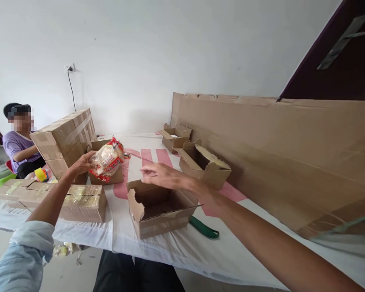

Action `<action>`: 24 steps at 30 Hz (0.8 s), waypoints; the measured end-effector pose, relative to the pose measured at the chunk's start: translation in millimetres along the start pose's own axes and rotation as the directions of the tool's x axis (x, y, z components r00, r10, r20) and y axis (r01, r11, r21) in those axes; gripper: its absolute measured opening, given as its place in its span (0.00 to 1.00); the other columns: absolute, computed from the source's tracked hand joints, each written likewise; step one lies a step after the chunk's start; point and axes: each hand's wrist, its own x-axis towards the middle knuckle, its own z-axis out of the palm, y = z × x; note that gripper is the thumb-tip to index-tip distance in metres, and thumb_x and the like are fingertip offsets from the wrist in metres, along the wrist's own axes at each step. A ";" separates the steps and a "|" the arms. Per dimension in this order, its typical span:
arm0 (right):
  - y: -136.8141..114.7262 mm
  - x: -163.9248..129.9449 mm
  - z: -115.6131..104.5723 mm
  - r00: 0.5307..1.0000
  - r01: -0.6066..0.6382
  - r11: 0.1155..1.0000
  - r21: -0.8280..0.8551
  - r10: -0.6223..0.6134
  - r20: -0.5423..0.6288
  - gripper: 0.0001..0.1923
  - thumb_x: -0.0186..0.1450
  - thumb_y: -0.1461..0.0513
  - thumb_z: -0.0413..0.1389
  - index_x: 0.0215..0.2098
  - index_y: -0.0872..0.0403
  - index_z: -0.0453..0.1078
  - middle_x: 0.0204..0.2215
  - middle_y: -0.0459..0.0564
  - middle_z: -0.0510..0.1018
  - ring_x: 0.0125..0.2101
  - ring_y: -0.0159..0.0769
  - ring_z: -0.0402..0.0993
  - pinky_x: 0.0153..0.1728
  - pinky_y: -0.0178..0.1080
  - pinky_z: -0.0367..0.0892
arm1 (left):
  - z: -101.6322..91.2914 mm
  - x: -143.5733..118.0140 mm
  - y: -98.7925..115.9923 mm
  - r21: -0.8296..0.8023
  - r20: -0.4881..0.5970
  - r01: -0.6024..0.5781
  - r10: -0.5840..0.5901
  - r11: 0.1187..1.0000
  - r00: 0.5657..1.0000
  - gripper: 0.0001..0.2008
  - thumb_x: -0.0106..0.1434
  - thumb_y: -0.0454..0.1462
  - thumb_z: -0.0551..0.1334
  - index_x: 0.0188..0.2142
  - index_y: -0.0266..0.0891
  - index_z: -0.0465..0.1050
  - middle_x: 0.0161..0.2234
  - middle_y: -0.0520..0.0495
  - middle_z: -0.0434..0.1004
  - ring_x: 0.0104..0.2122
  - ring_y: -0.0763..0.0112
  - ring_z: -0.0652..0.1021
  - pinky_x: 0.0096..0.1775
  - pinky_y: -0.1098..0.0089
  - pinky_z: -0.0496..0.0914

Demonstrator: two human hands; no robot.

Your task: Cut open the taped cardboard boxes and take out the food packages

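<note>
My left hand (85,163) is closed on the edge of a clear plastic food packet (108,159) with red print and pale contents. The packet is held up in front of an open carton (117,175) that stands behind it. My right hand (158,175), holding nothing that I can see, is over the back rim of an open cardboard box (164,227). Its fingers point left, loosely apart and a little blurred. The inside of the near box looks dark, and part of it is hidden by my right forearm. A curved dark green object (205,228) lies at the box's right side.
Two more open boxes (204,166) (174,140) stand along a tall cardboard sheet (273,142). Taped cartons (83,202) line the left front edge, with stacked cartons (63,138) behind. A yellow tape roll (41,174) lies near a seated person (18,146). White cloth (121,227) covers the table.
</note>
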 end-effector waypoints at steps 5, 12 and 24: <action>5.2 -83.8 -3.1 0.962 -0.124 0.957 -0.261 0.180 0.206 0.38 0.62 0.48 0.65 0.67 0.54 0.74 0.66 0.62 0.75 0.65 0.60 0.70 0.65 0.54 0.65 | 4.0 4.2 -30.6 0.338 0.148 0.074 -0.131 0.938 0.980 0.26 0.43 0.35 0.71 0.46 0.40 0.81 0.35 0.50 0.82 0.36 0.62 0.79 0.38 0.68 0.73; 19.4 -104.6 4.7 0.938 -0.153 0.948 -0.281 0.229 0.261 0.43 0.60 0.43 0.67 0.69 0.52 0.73 0.69 0.61 0.73 0.70 0.64 0.64 0.70 0.60 0.60 | 21.3 18.6 -49.3 0.674 0.174 0.082 -0.265 0.734 0.948 0.27 0.51 0.38 0.68 0.53 0.41 0.78 0.39 0.46 0.84 0.40 0.54 0.82 0.42 0.63 0.76; 60.2 -113.9 23.2 0.996 0.033 0.878 -0.478 0.011 0.088 0.16 0.63 0.62 0.65 0.50 0.49 0.81 0.50 0.54 0.85 0.53 0.52 0.82 0.51 0.48 0.74 | 68.9 13.0 -28.5 0.954 -0.040 0.146 -0.371 0.261 0.928 0.35 0.55 0.45 0.76 0.59 0.47 0.68 0.58 0.34 0.75 0.58 0.37 0.78 0.57 0.43 0.68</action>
